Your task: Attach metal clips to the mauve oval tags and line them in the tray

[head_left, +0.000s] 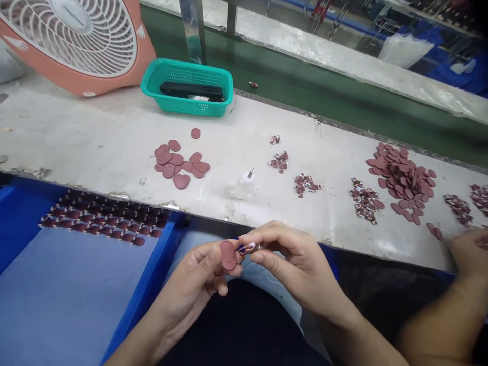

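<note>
Between the thumb and fingers of my left hand [204,272] is a flat reddish-brown oval piece [228,255] with small marks near its lower end. My right hand [293,262] pinches a tiny brown-and-white figure part [249,247] at the edge of that oval, and whether the two touch I cannot tell. Both hands are just in front of the bench edge, above my lap. Beyond them on the bench stands a small clear bottle [244,184] with a thin metal tip. A loose group of similar ovals [175,158] lies to its left, and small piles of the figure parts [305,185] lie to its right.
A blue tray [152,284] at lower left holds rows of assembled pieces [102,218]. Behind are a green basket [186,107] and a pink fan [110,84]. A large oval heap [404,175] lies right, near a co-worker's hand [470,254].
</note>
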`<action>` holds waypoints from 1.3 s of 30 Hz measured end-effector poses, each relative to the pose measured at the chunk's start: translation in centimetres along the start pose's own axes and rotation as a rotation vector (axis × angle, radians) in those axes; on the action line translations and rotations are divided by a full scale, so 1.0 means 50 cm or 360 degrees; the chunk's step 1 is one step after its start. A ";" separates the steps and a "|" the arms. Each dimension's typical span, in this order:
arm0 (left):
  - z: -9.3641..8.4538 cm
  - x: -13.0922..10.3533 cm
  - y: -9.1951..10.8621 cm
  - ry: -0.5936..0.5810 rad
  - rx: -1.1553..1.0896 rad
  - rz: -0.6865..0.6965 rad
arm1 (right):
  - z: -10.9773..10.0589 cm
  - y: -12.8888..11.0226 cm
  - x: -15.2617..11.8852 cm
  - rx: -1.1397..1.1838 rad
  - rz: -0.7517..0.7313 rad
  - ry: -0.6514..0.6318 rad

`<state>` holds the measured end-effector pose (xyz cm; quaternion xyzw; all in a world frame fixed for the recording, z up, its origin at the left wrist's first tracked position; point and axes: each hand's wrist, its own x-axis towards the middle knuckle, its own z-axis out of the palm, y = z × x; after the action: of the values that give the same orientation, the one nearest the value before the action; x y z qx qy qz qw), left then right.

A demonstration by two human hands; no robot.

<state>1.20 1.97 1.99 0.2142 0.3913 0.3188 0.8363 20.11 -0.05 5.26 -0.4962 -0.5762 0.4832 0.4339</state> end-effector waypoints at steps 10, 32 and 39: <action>-0.008 0.000 -0.001 -0.0001 0.0003 -0.0041 | 0.009 0.001 0.023 -0.0180 -0.0234 -0.0008; -0.009 0.003 -0.002 0.0079 -0.0002 -0.0125 | 0.003 -0.021 0.028 -0.0503 -0.0085 -0.0154; -0.006 0.001 -0.002 0.0121 0.0021 -0.0139 | 0.000 -0.038 0.039 -0.0530 -0.0014 -0.0275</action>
<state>1.03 1.94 1.72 0.1902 0.4339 0.2872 0.8325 19.58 1.83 7.17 -0.5153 -0.6854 0.4203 0.2967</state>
